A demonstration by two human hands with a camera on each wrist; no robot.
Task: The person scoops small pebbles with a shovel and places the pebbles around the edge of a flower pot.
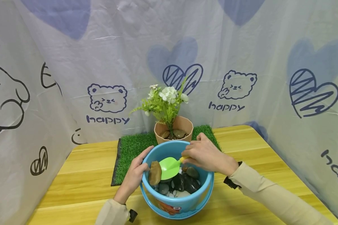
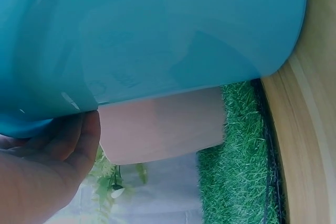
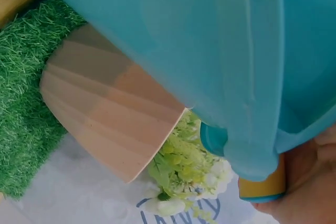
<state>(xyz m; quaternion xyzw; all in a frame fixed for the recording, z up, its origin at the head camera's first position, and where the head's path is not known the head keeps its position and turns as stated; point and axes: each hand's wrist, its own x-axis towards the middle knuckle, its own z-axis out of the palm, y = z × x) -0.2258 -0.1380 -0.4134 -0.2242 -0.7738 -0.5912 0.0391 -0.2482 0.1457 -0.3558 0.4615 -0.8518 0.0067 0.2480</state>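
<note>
One green shovel (image 1: 170, 169) inside blue bucket (image 1: 195, 201), left of right hand (image 1: 205, 153) | gripping its yellow handle (image 1: 183, 159) | left hand (image 1: 134, 172) pinching rim (image 1: 145, 186)

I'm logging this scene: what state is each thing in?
Blue bucket: upright, containing stones
Bucket handle: lowered
Green toy shovel: held, blade inside bucket
Left hand: gripping bucket
Right hand: gripping shovel
Flowerpot: upright, planted
Artificial grass mat: lying flat

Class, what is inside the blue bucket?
A brown stone, black stones, grey stones and a green shovel, gripped by the right hand. Stones hide the floor of the bucket and anything beneath them.
</note>
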